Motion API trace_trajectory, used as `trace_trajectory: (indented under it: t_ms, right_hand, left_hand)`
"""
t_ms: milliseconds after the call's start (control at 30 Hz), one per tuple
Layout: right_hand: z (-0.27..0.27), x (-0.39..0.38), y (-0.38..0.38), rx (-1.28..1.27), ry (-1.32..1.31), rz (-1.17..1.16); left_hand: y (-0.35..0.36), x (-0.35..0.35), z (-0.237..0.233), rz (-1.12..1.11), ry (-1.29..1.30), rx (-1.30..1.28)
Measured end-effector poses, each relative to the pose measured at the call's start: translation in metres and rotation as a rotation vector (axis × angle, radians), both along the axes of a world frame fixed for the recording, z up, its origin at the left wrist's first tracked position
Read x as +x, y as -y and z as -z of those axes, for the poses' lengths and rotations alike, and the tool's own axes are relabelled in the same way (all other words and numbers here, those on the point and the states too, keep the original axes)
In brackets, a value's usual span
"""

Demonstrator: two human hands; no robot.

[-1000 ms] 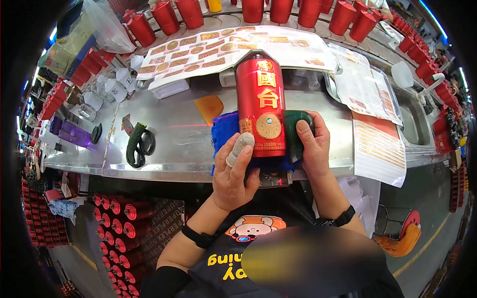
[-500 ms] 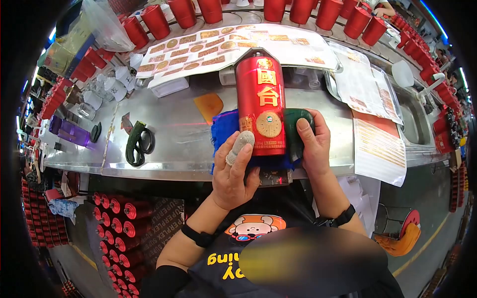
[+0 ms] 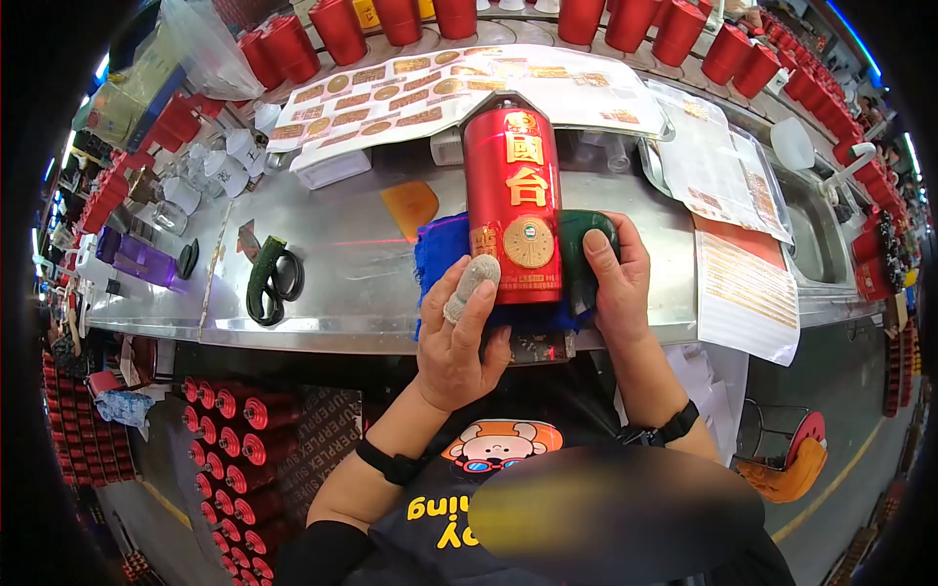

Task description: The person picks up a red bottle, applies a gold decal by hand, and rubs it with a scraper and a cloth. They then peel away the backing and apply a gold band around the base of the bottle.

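Note:
A red bottle [image 3: 498,195] with raised gold characters and a round gold label lies on a blue cloth [image 3: 440,254] at the bench's near edge. My left hand [image 3: 454,352] is at its lower left, fingers curled against the bottle, thumb below; a grey cloth cover wraps one finger. On the other side, my right hand [image 3: 622,283] grips a dark green rounded block [image 3: 584,249] that lies along the bottle's right side. My right thumb rests on top of the block; the other fingers are partly hidden behind it.
Sheets of gold labels [image 3: 410,93] lie behind the bottle, with more sheets [image 3: 743,293] at the right near a sink [image 3: 816,215]. An orange scraper-like piece [image 3: 410,210], a green strap roll [image 3: 269,283] and a purple bottle [image 3: 137,259] are on the left. Red cups [image 3: 399,20] line a conveyor.
The red cups along the conveyor have shifted to the right. Both hands, the bottle and the green block stay in nearly the same place.

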State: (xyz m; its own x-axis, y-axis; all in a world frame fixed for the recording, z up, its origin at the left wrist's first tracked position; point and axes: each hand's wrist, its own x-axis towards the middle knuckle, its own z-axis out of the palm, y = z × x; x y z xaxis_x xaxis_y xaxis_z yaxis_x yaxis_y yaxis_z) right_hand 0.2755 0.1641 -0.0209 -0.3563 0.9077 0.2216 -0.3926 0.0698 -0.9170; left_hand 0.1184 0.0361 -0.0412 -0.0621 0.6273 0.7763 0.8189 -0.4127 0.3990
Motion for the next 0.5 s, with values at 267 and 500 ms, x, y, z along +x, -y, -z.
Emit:
trace_trajectory:
  t_ms: [267,500]
  right_hand:
    - [0.0,-0.0005,0.0002,-0.006,-0.011,0.003]
    - [-0.0005,-0.0007,0.0002,-0.012,-0.033,-0.007]
  left_hand:
    - [0.0011,-0.0032,-0.0003,0.02,-0.059,-0.021]
    - [0.0006,-0.0031,-0.0001,0.024,-0.057,-0.016]
